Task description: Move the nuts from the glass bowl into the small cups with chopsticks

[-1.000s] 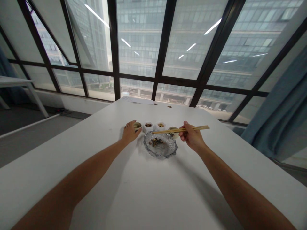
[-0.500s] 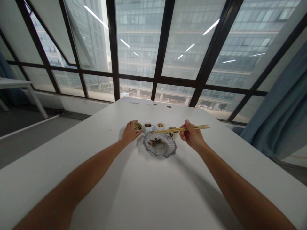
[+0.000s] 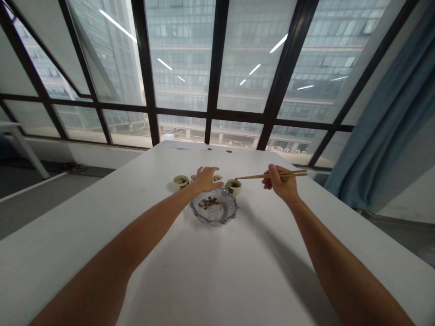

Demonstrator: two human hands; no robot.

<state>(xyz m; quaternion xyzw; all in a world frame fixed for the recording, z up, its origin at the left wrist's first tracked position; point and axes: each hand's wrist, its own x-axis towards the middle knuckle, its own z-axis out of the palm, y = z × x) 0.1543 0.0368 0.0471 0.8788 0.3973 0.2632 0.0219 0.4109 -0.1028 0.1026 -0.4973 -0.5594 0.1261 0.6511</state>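
My right hand [image 3: 281, 182] grips a pair of wooden chopsticks [image 3: 253, 176], their tips over the rim of a small cream cup with dark lettering [image 3: 234, 187]. Something tiny and dark shows at the tips. My left hand [image 3: 205, 179] reaches over the middle with fingers spread, holding nothing, close to a white dish with yellowish bits [image 3: 217, 178]. It mostly hides another small white dish behind it. Just in front stands a scalloped glass bowl [image 3: 228, 216] with dark and pale small pieces [image 3: 210, 203] inside. A second cream cup [image 3: 181, 182] stands to the left, away from both hands.
Everything stands on a long white table [image 3: 190, 271]. Papers [image 3: 186, 146] and a small brown round spot [image 3: 229, 151] lie at its far end. Beyond are dark-framed windows, with a blue curtain [image 3: 370, 149] at right and another white table [image 3: 25, 145] at far left.
My left hand has let go of the left cup and moved right, over the small dishes. The chopstick tips have moved from above the glass bowl to the right cup. The view has shifted right.
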